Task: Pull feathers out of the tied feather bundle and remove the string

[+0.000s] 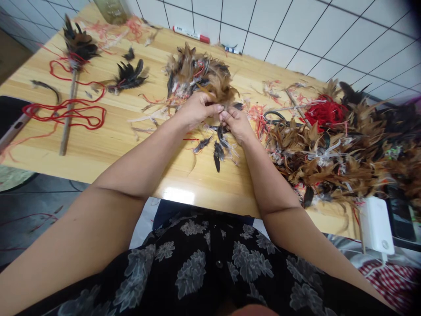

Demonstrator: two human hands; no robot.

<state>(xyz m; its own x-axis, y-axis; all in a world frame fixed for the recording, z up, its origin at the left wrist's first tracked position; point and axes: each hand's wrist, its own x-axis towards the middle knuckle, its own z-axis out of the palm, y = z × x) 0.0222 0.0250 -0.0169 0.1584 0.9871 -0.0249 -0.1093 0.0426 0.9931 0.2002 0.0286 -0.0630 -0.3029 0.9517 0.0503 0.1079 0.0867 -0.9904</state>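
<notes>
Brown feathers (223, 87) fan out above my fingertips at the middle of the table. My left hand (199, 107) is closed in a pinch at their lower ends. Close against it, my right hand (237, 124) pinches with thumb and finger at the same spot; what lies between those fingertips is too small to make out. Just behind my hands rests a pile of brown and grey feathers (187, 66). Loose dark feathers (217, 153) and pale scraps lie on the wood below my right hand.
A large heap of feathers (329, 162) with tangled red string (324, 114) covers the right side. To the left lie a stick (69, 118) tipped with feathers, red cord (95, 109), a dark feather bunch (128, 77) and a phone (11, 120). A marker (190, 34) lies by the tiled wall.
</notes>
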